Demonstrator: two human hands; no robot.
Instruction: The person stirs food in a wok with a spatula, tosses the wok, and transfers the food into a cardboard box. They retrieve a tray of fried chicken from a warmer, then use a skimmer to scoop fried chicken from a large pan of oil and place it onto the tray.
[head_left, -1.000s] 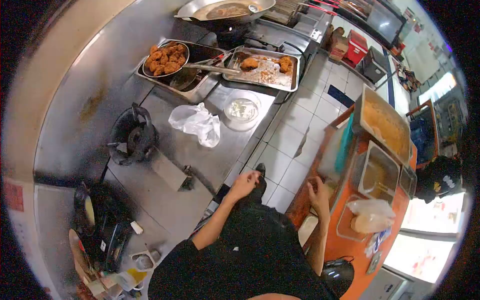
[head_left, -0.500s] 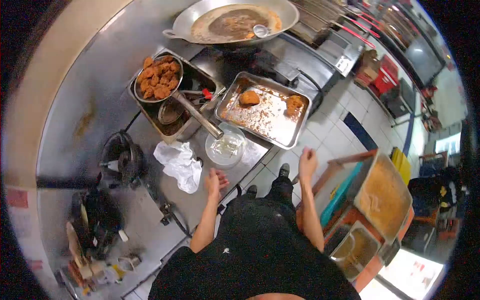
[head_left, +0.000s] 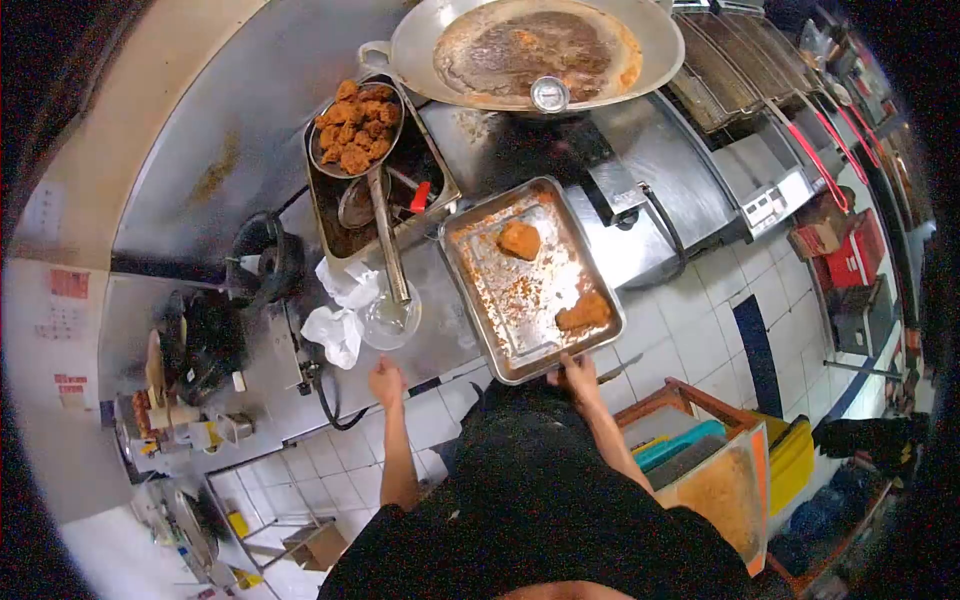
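My right hand (head_left: 577, 378) grips the near right edge of a metal tray (head_left: 487, 345). Two fried pieces lie in the tray, one (head_left: 519, 240) toward the far side and one (head_left: 583, 312) near the right corner, among crumbs and oil. My left hand (head_left: 387, 382) is curled in the air, touching nothing I can make out, below a clear bowl (head_left: 392, 325) and crumpled white paper (head_left: 333, 335). A long-handled strainer (head_left: 392, 250) full of fried pieces (head_left: 355, 125) rests over a deep metal pan (head_left: 440, 170) at the upper left.
A large wok (head_left: 420, 60) of brown oil with a dial thermometer (head_left: 549, 94) stands at the top. Fryer baskets with red handles (head_left: 820, 165) are at the upper right. Black burner parts (head_left: 265, 262) lie at left. A breading bin (head_left: 715, 500) stands at lower right.
My right hand has taken hold of the tray, which is now turned and nearer my body. My left hand has moved down and left of the bowl. The view has shifted.
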